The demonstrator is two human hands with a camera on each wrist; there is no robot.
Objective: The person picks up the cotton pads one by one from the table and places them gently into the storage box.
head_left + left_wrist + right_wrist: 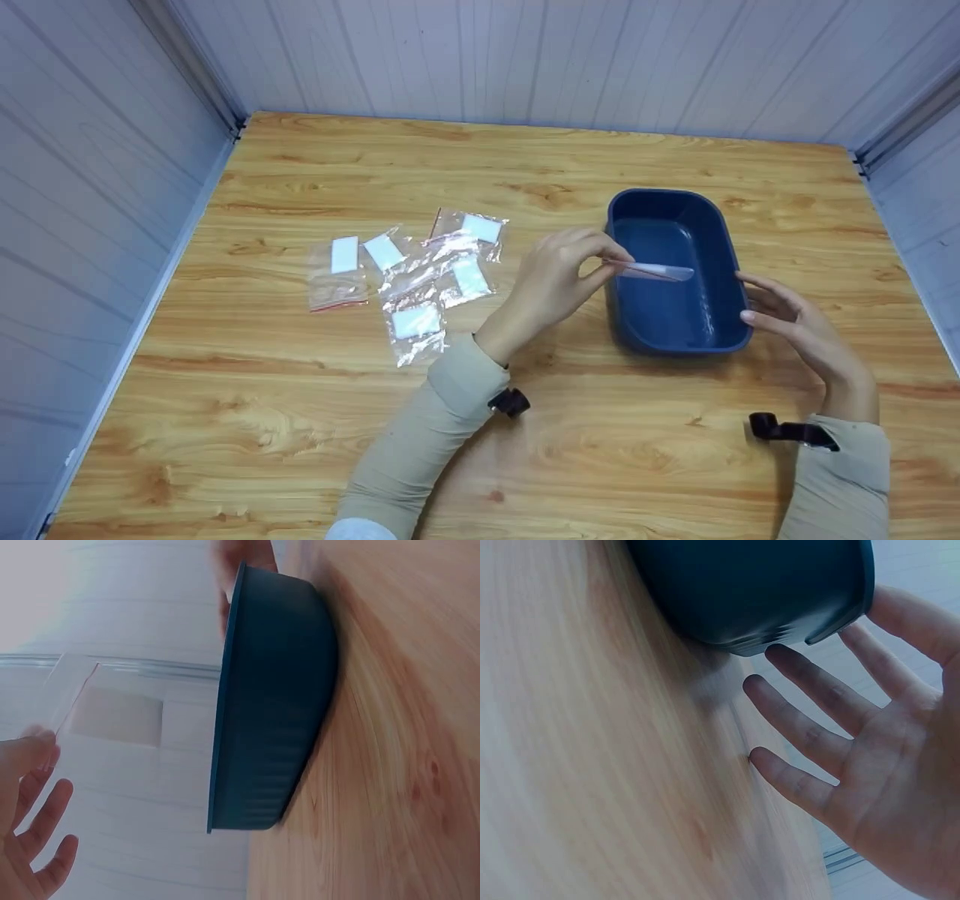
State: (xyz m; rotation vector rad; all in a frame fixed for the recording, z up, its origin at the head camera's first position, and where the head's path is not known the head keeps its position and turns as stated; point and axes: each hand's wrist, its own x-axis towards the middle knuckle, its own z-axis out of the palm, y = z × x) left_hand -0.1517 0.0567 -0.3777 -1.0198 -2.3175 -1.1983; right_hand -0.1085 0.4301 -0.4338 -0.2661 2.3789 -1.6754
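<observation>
The clear bag (664, 272), right of centre, is over the blue bin (671, 319), pinched at one edge by the left hand (553, 271); best lower it clear of the rim, with the right hand (806, 330), ungripping, fingers extended, steadying the bin's side.

A thin red line edged the clear bag (660, 272) in a person's left hand (555, 274), over a dark blue bin (664, 322). To that hand's left, transparent bags (337, 283) showed white rectangles (344, 255). Below the hands, sleeves (420, 442) were beige, wrist straps (510, 403) black; the tabletop (637, 472) bore honey-brown grain, the walls (480, 60) grey lines on white.
</observation>
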